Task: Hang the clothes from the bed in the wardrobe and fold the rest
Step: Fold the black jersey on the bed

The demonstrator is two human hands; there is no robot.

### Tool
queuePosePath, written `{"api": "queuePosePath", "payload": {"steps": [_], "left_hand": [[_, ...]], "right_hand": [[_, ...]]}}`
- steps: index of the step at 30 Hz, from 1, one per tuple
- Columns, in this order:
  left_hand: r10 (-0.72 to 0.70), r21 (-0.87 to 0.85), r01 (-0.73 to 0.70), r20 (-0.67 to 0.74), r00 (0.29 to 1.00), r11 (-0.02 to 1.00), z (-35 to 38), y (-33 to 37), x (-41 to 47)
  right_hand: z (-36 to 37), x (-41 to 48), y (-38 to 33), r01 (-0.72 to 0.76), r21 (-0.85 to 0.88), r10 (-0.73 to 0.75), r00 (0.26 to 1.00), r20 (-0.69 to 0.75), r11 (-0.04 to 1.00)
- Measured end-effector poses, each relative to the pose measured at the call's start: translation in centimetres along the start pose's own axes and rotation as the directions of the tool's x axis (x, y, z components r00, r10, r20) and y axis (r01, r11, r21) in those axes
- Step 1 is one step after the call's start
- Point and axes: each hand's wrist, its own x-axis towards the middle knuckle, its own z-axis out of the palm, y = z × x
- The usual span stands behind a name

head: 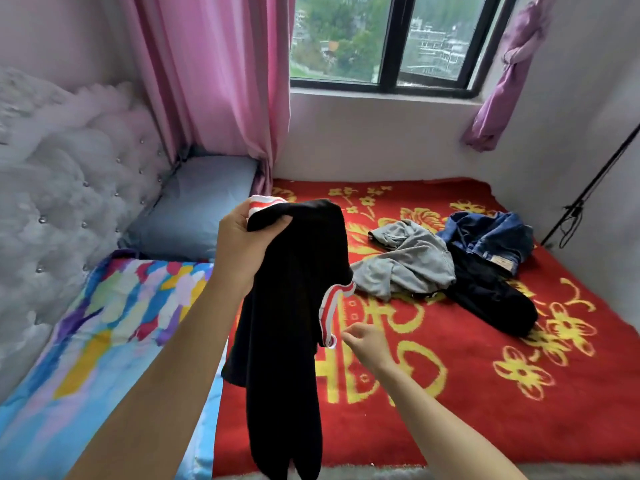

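Fabric of a black top (294, 306) is bunched in the grasping left hand (247, 242), so it dangles over the red blanket (450, 393). The right hand (367, 342), loosely curled and holding nothing, sits just beside the striped trim (329, 306). Best to pinch that trim, spread the piece and find both shoulders before hanging. A grey garment (408, 261) and denim piece (491, 237) lie further back on the bed
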Motion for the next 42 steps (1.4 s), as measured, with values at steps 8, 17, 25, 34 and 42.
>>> {"api": "queuePosePath", "payload": {"steps": [8, 17, 25, 34, 42], "left_hand": [[-0.065, -0.058, 0.059, -0.096, 0.993, 0.997, -3.0, 0.5, 0.3], [0.028, -0.167, -0.056, -0.166, 0.986, 0.984, -5.6, 3.5, -1.1], [-0.193, -0.153, 0.138, -0.453, 0.87, 0.979, -13.1, -1.9, -2.5], [-0.252, 0.36, 0.51, -0.565, 0.785, 0.781, -14.3, -12.2, -6.5], [-0.336, 0.691, 0.14, 0.155, 0.929, 0.709, -4.2, -13.1, -9.6]], "right_hand": [[1.7, 2.3, -2.7, 0.156, -0.102, -0.107, 0.918, 0.382, 0.982], [4.4, 4.2, -4.8, 0.17, -0.108, -0.171, 0.985, -0.003, 0.98], [-6.3, 6.0, -8.4, 0.182, 0.462, -0.182, 0.982, -0.044, 0.868], [-11.5, 3.2, -11.8, 0.28, 0.488, -0.312, 0.95, -0.016, 0.827], [-10.0, 0.5, -13.9, 0.231, 0.455, -0.296, 0.952, 0.076, 0.86]]}}
